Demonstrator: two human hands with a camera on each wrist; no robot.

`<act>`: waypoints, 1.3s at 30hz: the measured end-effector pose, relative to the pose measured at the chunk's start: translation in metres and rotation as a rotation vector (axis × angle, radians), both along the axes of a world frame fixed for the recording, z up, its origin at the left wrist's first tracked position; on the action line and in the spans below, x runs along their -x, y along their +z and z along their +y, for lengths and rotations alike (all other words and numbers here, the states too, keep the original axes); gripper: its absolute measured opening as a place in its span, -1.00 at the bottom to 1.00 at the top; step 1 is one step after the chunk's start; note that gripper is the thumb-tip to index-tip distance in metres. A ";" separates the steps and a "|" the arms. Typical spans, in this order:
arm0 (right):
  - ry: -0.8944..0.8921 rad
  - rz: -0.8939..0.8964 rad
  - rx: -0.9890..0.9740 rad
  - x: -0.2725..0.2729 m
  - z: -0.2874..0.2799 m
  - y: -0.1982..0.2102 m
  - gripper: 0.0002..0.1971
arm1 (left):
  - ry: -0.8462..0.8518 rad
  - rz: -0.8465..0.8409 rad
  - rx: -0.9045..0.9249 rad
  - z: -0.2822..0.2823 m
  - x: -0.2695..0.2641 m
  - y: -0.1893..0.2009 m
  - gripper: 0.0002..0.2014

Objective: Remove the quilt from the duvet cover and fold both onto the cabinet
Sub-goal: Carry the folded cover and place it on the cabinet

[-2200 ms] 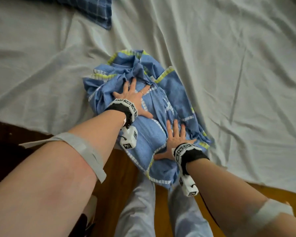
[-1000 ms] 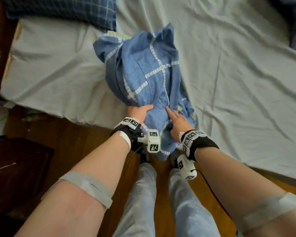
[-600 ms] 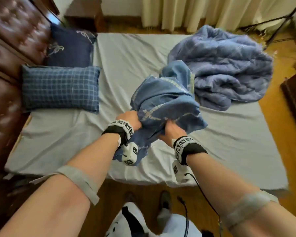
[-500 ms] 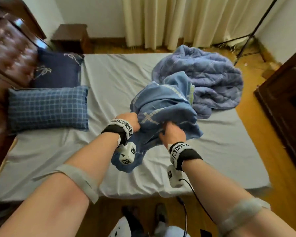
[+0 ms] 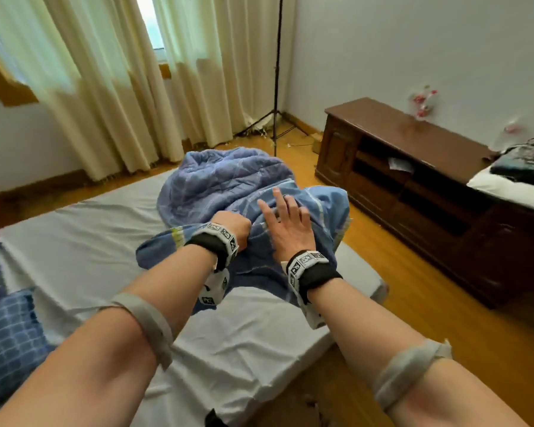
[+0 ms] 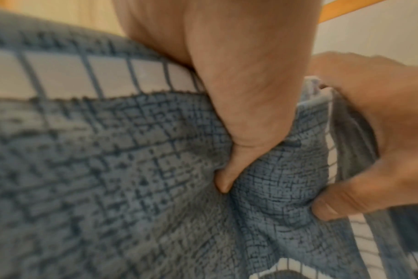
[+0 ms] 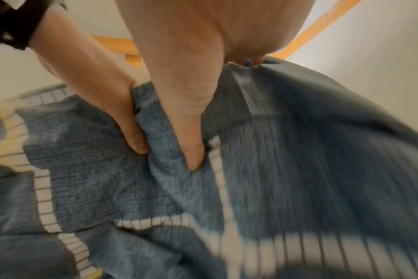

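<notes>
Bunching blue fabric between them, both hands carry the duvet cover (image 5: 327, 208) above the far part of the bed (image 5: 84, 251). The left hand (image 5: 233, 224) is curled into the cloth; the left wrist view shows its thumb (image 6: 227, 181) dug into a fold of the cover and its fingers wrapped round a gathered edge, so it grips the cover firmly. The right hand (image 5: 285, 224) lies on top of the bundle with its fingers spread and nearly straight in the head view, while the right wrist view shows its thumb (image 7: 191, 151) pressed into the weave just beside the left hand's thumb; it presses on the cover and is not closed round it. The cover is blue with pale grid lines and a yellow-edged band, and a loose part of it hangs down below the wrists toward the grey sheet. Behind it, at the far end of the bed, the quilt (image 5: 216, 180) lies in a rumpled lilac-blue heap, already out of the cover. A dark wooden cabinet (image 5: 413, 140) stands along the wall to the right, across a strip of wooden floor (image 5: 413, 288), well apart from the bundle. A checked blue pillow (image 5: 7, 334) lies at the left edge of the bed. Cream curtains (image 5: 111, 87) hang behind, with a black tripod stand (image 5: 276, 87) beside them.
</notes>
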State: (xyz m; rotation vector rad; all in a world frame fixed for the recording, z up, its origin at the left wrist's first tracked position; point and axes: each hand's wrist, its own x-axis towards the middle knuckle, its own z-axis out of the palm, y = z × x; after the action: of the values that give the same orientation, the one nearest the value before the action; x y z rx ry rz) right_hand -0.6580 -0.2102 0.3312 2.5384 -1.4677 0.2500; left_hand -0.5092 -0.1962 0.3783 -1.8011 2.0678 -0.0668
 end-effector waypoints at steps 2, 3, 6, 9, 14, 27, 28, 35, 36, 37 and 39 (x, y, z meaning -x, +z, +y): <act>-0.052 0.107 -0.096 0.036 -0.018 0.009 -0.20 | -0.139 -0.050 0.034 -0.019 0.043 0.013 -0.75; -0.104 0.095 -0.165 0.057 -0.028 0.010 -0.23 | -0.201 -0.058 0.054 -0.028 0.066 0.017 -0.76; -0.289 -0.039 -0.308 0.131 -0.051 0.007 -0.22 | -0.363 -0.055 0.098 -0.060 0.138 0.021 -0.76; -0.459 -0.157 -0.375 0.209 -0.067 0.000 -0.49 | -0.478 -0.034 0.130 -0.096 0.216 0.018 -0.73; -0.571 -0.254 -0.414 0.346 -0.104 0.002 -0.73 | -0.454 0.128 0.205 -0.150 0.334 -0.003 -0.50; -0.774 -0.425 -0.529 0.593 -0.226 -0.040 -0.65 | -0.230 0.185 0.114 -0.324 0.515 -0.060 -0.56; -0.784 -0.404 -0.513 0.607 -0.244 -0.042 -0.63 | -0.229 0.212 0.133 -0.344 0.530 -0.062 -0.62; -0.977 -0.306 -0.592 0.708 -0.404 -0.070 -0.37 | -0.216 0.410 0.190 -0.530 0.633 -0.087 -0.50; -0.968 -0.301 -0.582 0.718 -0.428 -0.072 -0.44 | -0.216 0.423 0.195 -0.558 0.643 -0.087 -0.47; -0.957 -0.309 -0.571 0.726 -0.455 -0.075 -0.53 | -0.218 0.422 0.199 -0.586 0.651 -0.085 -0.45; -0.950 -0.372 -0.565 0.734 -0.510 -0.075 -0.63 | -0.220 0.403 0.212 -0.640 0.660 -0.076 -0.45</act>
State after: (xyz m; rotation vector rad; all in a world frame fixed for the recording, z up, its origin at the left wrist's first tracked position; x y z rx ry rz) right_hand -1.3919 -0.7206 0.2567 1.8214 -3.0250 0.1611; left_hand -1.1697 -0.8361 0.3022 -1.8151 2.6278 0.0195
